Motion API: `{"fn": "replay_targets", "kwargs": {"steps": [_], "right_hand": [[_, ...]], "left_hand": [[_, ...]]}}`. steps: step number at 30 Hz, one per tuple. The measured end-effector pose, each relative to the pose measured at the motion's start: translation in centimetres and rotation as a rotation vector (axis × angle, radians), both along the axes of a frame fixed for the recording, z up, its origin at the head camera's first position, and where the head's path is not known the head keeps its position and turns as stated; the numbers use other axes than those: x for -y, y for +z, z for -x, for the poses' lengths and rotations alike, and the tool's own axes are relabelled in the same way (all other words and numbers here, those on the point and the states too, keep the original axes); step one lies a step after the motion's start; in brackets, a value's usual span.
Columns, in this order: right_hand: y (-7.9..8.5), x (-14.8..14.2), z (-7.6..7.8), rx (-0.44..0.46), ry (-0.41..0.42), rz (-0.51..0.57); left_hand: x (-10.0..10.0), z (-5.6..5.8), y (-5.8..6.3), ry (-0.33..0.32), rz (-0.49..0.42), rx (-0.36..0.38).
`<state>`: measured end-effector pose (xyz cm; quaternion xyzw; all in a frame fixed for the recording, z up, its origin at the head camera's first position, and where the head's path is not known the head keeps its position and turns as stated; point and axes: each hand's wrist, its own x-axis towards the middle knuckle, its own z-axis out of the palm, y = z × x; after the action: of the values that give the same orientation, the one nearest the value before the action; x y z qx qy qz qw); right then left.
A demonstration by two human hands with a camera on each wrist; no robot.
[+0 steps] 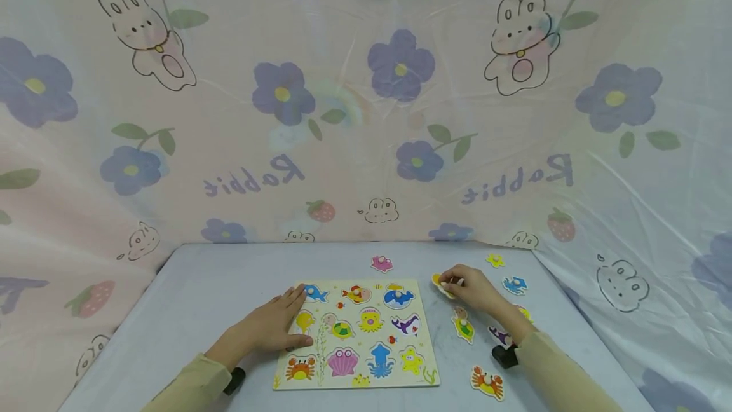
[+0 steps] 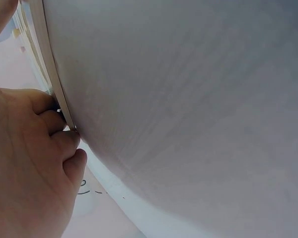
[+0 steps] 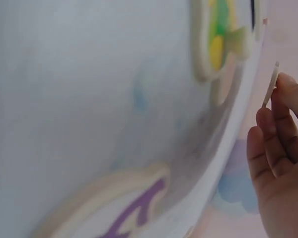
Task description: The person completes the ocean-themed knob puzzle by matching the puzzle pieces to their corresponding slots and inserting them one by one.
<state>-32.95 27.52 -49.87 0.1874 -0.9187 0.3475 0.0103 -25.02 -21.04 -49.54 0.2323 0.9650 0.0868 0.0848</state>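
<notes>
A wooden puzzle board (image 1: 372, 336) with sea-animal pictures lies flat on the table. My left hand (image 1: 277, 323) rests along its left side, thumb spread over the board and fingers reaching toward the blue whale picture in the corner. In the left wrist view, the fingertips of the left hand (image 2: 35, 144) meet the board's edge (image 2: 52, 64). To the right of the board, my right hand (image 1: 466, 286) pinches a yellow puzzle piece (image 1: 437, 281) between thumb and fingers. The right wrist view shows this thin piece (image 3: 271, 85) edge-on, tilted up.
Loose pieces lie right of the board: a turtle (image 1: 462, 326), a crab (image 1: 487, 383), a purple one (image 1: 500, 336) and a blue one (image 1: 515, 285). A pink piece (image 1: 382, 264) sits behind the board, a yellow star (image 1: 495, 260) at the back right. A patterned curtain (image 1: 343, 145) hangs behind.
</notes>
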Motion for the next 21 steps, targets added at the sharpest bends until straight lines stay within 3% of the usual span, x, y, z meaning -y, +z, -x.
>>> {"fn": "replay_targets", "kwargs": {"steps": [8,21], "right_hand": [[1.1,2.7,-0.7,-0.080,0.057,0.039],[1.8,8.0,-1.5,-0.086,0.189,0.065]], "left_hand": [[-0.1,-0.1,0.4,0.020,0.003,0.018],[0.5,0.2,0.2,-0.015,-0.028,0.039]]}}
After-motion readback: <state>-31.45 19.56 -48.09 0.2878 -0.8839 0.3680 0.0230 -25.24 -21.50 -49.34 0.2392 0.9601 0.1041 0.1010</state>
